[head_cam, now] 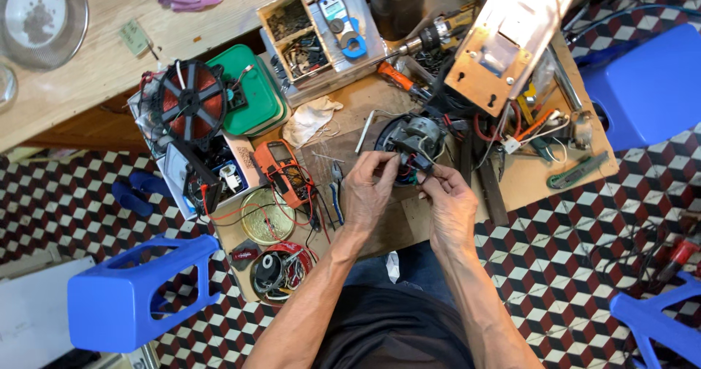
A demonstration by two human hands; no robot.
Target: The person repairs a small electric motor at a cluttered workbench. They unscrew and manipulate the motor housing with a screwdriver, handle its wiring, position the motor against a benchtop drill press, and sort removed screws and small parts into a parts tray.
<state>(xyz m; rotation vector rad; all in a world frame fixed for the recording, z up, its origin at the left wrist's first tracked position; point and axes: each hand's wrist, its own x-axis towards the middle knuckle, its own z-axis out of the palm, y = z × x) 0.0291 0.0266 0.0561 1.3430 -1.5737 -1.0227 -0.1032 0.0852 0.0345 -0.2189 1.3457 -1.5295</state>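
On the far left of the low wooden workbench [380, 226] lies a round black coil frame wound with copper-red wire [191, 101], with a green plastic lidded box [255, 99] just right of it. Nearer, an orange handheld multimeter [283, 172] rests beside a flat round tin lid [266, 215], red leads trailing across. Blue-handled pliers [336, 193] lie just left of the left hand [367, 193], whose fingers are curled, pinching at the near edge of a small grey-and-black electric motor with exposed windings [412, 146] at the bench's middle. The right hand [449, 204] is closed too, its fingertips [426, 184] nipping a small dark part at the motor's near side; what that part is cannot be told. Farther right, a tilted bare-metal appliance housing [511, 36] overhangs the bench, and a green-handled utility knife [577, 172] lies near the right edge.
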